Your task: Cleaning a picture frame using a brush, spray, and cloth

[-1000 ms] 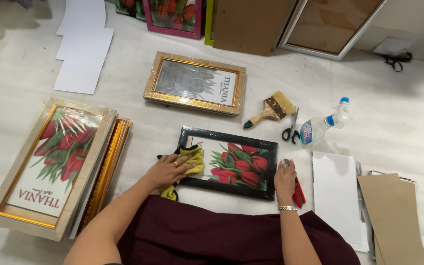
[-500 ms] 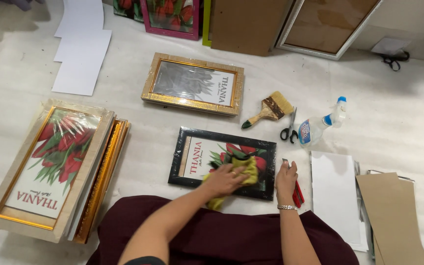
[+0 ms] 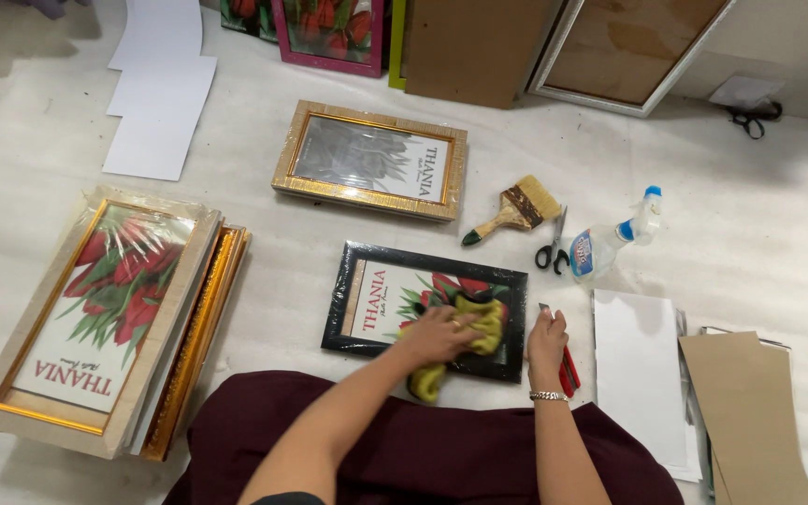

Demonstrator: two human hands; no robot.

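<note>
- Our left hand (image 3: 437, 335) lies flat, fingers spread, pressing a yellow cloth (image 3: 475, 327) onto the glass of a black-framed tulip print (image 3: 381, 299); it holds nothing else.
- Our right hand (image 3: 547, 339) rests curled against the frame's right edge, steadying it; a red tool (image 3: 567, 369) lies just beside it, and we cannot tell whether the fingers grip it.
- The black-framed print lies on the floor (image 3: 264, 281) directly before our lap, cloth over its right half.
- Progress, as we judge: wiping is under way on this frame; the left half shows no cloth on it.
- Beyond, toward the far wall: a gold-framed print (image 3: 369, 159), a paintbrush (image 3: 513, 208), scissors (image 3: 552, 249), a spray bottle (image 3: 610, 241).
- Left: a stack of gold frames (image 3: 109, 318), wrapped.
- Right: white sheets (image 3: 638, 374) and brown card (image 3: 750, 411).
- Far left corner: more white sheets (image 3: 156, 103); further frames lean at the wall.
</note>
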